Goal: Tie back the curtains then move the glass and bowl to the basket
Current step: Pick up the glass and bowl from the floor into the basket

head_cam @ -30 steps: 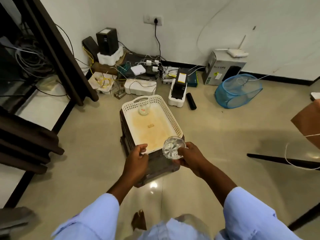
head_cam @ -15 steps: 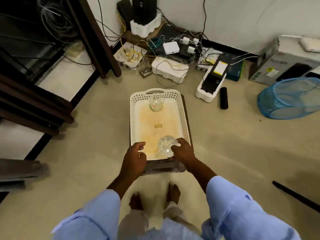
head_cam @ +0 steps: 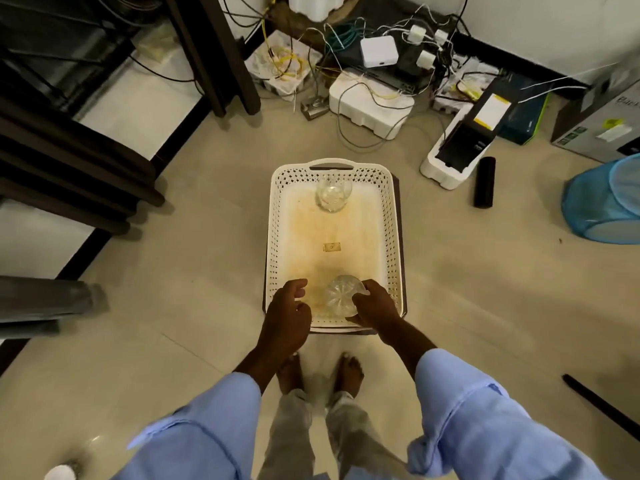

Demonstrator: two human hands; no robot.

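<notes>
A white perforated basket (head_cam: 273,244) sits on a dark crate on the floor in front of me. A clear glass (head_cam: 331,195) stands upright at its far end. My right hand (head_cam: 375,304) grips a clear cut-glass bowl (head_cam: 341,295) by its right rim, low inside the basket's near end. My left hand (head_cam: 289,311) hovers over the basket's near left corner with its fingers loosely curled, holding nothing.
Beyond the basket lie cables, white foam blocks (head_cam: 370,105), adapters and a black cylinder (head_cam: 484,181). A blue mesh bin (head_cam: 602,206) lies at the right. Dark wooden furniture (head_cam: 86,161) stands at the left. My bare feet (head_cam: 322,375) are just behind the basket.
My right hand has carried the bowl from beside the basket's near right corner down into the basket's near end. My left hand stayed by the near left corner. The view has tilted further down.
</notes>
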